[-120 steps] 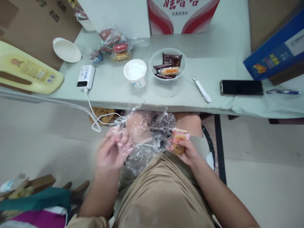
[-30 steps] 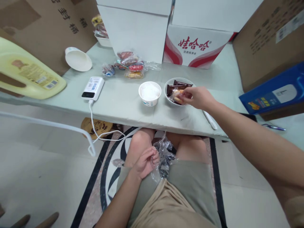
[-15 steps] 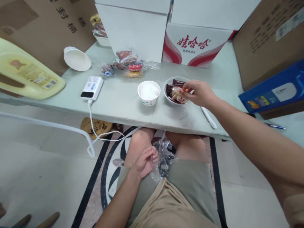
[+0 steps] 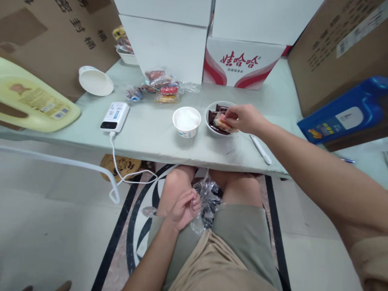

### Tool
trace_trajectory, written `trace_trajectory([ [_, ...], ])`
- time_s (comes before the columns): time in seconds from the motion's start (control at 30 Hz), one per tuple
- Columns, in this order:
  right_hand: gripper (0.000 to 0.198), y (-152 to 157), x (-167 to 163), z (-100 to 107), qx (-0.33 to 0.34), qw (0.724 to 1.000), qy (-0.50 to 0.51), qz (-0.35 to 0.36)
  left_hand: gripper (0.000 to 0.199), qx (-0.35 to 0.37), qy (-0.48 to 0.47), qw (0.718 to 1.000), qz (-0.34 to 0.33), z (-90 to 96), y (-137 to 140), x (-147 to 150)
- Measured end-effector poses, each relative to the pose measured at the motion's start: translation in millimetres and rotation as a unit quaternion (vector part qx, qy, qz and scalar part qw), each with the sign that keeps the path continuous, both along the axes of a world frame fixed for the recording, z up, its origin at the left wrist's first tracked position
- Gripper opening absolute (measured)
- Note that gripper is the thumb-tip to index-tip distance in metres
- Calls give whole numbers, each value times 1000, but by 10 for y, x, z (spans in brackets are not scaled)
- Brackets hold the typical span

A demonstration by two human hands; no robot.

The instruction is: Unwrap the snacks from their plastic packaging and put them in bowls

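Observation:
My right hand [image 4: 246,118] reaches over a white bowl [image 4: 209,126] and pinches a wrapped snack [image 4: 220,121] with orange-red and pale colours. Dark brown wrapped bars [image 4: 214,115] lie beneath it in the bowl. Down at my lap, my left hand [image 4: 185,209] is curled closed on a crumpled clear plastic bag [image 4: 208,198] that hangs between my knees. Just left of the bowl stands a white paper cup [image 4: 187,131] filled with something white, which looks like clear plastic.
Several wrapped snacks [image 4: 166,89] lie before white boxes [image 4: 166,44]. A power bank [image 4: 115,116] with a cable, a tipped paper bowl [image 4: 96,82] and a yellow jug [image 4: 36,99] are leftward. A white knife-like tool [image 4: 261,150] and blue bottle [image 4: 342,115] are rightward.
The camera view has shifted slightly. My right hand stays at the bowl, and the wrapped snack in its fingers has turned, showing more orange-red. My left hand keeps its place.

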State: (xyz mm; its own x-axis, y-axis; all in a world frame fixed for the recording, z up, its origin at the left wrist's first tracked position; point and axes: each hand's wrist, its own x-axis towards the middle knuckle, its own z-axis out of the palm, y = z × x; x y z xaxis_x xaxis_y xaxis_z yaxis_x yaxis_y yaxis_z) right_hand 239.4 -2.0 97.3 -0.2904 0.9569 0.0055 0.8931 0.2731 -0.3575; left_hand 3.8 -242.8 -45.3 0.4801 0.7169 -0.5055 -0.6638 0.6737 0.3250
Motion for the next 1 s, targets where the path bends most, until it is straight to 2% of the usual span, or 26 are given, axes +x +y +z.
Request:
trace_trajectory([
  [0.13, 24, -63, 7, 80, -18, 998, 53, 17, 35, -10, -3, 1000, 0, 14, 9, 4],
  [0.33, 23, -32, -27, 13, -41, 995, -85, 41, 36, -5, 2, 1000, 1, 27, 10, 1],
  [0.6, 39, -78, 50, 5, -64, 993, -82, 59, 36, -12, 0, 1000, 3, 27, 12, 2],
  [0.77, 25, -105, 165, -33, -97, 984, -104, 107, 38, -9, -8, 1000, 6, 8, 12, 9],
  [0.87, 20, -45, 200, -51, -107, 987, -71, 99, 39, -9, -6, 1000, 12, 6, 10, 10],
  [1.0, 28, 1, 236, -69, -124, 991, -9, 55, 38, -4, -6, 1000, 11, 23, 4, 8],
])
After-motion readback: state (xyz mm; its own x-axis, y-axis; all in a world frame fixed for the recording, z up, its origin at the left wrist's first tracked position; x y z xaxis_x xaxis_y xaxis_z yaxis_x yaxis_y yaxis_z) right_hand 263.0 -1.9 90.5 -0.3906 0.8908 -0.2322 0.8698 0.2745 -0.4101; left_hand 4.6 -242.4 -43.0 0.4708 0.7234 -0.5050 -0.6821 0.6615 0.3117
